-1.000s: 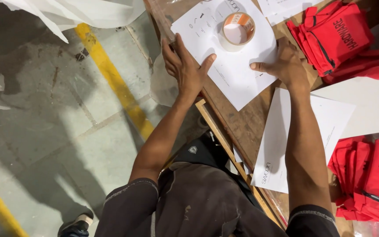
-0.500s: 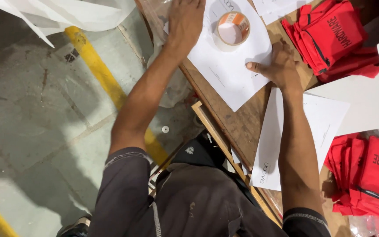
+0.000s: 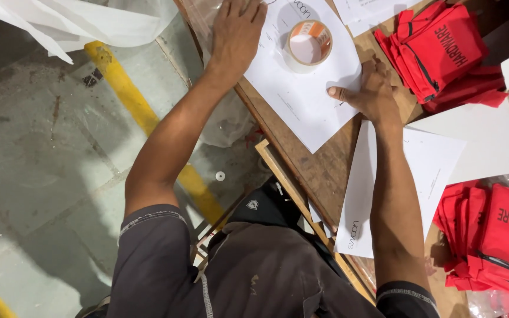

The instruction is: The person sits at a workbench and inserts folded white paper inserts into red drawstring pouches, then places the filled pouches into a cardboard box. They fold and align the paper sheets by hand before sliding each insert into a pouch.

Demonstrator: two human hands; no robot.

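Note:
My left hand [image 3: 237,32] lies flat, fingers spread, on the far left edge of a white paper sheet [image 3: 298,97] and on clear plastic at the corner of the wooden table [image 3: 319,171]. My right hand [image 3: 372,91] presses the right edge of the same sheet, fingers curled down on it. A roll of clear tape with an orange core [image 3: 308,44] stands on the sheet between both hands. Neither hand grips anything.
A second white sheet [image 3: 425,165] lies under my right forearm. Red fabric pouches are stacked at the top right [image 3: 443,53] and lower right [image 3: 496,235]. A white board [image 3: 490,147] lies between them. A yellow floor line [image 3: 142,118] runs left of the table.
My left hand has slid farther up the sheet's left side, toward the table's far corner. The right hand stays pressed on the sheet's right edge. The tape roll has not moved.

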